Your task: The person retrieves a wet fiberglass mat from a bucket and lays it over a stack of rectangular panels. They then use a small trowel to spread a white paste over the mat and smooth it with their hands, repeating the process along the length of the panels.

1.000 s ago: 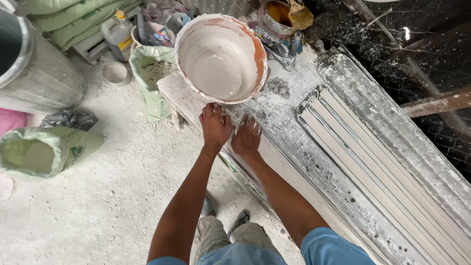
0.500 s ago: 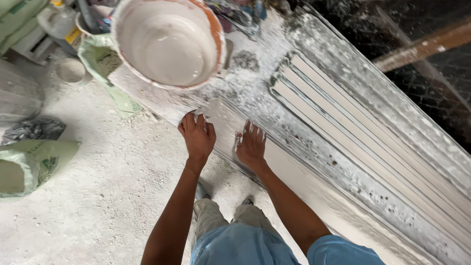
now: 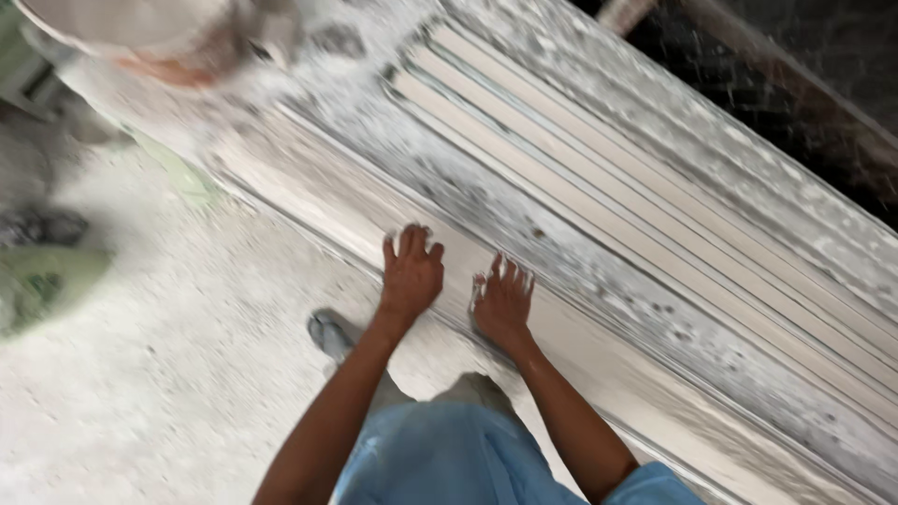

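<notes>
Blurred throughout, most of all at the top left, where only the lower rim of a pale bucket (image 3: 140, 42) shows, cut off by the frame edge. Hard to make out at far left: a green sack (image 3: 42, 285) and a dark lump above it. Partly hidden under the left forearm, one grey shoe (image 3: 329, 335).

Left hand (image 3: 410, 273) pressed flat on the long wet plaster strip (image 3: 309, 201), fingers spread, holding nothing. Right hand (image 3: 503, 301) flat beside it on the same strip, fingers fanned, also holding nothing. Strip pale, smooth, creamy, running diagonally from upper left to lower right along the near edge of a spattered bench (image 3: 655, 122); ribbed white mouldings (image 3: 599, 215) just beyond.
</notes>
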{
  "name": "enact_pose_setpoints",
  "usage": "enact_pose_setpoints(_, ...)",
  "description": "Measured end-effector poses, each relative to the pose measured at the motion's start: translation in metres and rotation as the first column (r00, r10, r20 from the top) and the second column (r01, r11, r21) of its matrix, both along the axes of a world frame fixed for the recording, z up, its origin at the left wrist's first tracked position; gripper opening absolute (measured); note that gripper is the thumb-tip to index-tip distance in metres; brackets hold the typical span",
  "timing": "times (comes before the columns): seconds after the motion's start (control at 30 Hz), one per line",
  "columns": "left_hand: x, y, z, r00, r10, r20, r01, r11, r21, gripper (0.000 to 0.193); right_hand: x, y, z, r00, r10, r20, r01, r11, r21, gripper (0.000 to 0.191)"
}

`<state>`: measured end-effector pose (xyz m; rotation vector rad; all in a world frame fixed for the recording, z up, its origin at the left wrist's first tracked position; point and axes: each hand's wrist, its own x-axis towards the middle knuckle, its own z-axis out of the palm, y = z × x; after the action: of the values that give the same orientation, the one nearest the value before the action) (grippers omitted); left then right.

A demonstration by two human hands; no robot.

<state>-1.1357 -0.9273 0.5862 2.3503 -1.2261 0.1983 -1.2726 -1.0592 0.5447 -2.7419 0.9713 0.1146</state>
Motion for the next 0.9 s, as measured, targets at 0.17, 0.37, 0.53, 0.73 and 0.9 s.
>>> enact_pose_setpoints(0.17,-0.164,-0.049,-0.009,0.993,0.095,-0.067,-0.099,0.994,-0.045,0.016,-0.159,-0.053,-0.002,1.0,0.025,-0.006,-0.025,0.999,0.04,0.067)
enact_pose_setpoints(0.37,-0.336,-0.089,0.019,0.981,0.128,-0.146,-0.139,0.988,-0.071,0.021,-0.316,-0.129,0.009,0.992,0.023,-0.121,-0.02,0.999,0.025,0.071)
enact_pose_setpoints(0.53,-0.45,-0.108,0.022,0.982,0.131,-0.14,-0.143,0.986,-0.087,0.025,-0.458,-0.185,0.0,0.994,-0.002,-0.107,0.0,1.0,-0.018,0.067)
enact_pose_setpoints(0.73,-0.614,-0.14,-0.001,0.972,0.18,-0.153,-0.2,0.971,-0.13,0.022,-0.624,-0.26,-0.02,0.992,-0.066,-0.103,0.06,0.996,-0.066,0.071)
enact_pose_setpoints(0.9,-0.75,-0.165,0.004,0.966,0.141,-0.219,-0.172,0.977,-0.13,0.024,-0.773,-0.319,-0.033,0.998,0.04,-0.049,-0.047,0.986,-0.158,0.054)
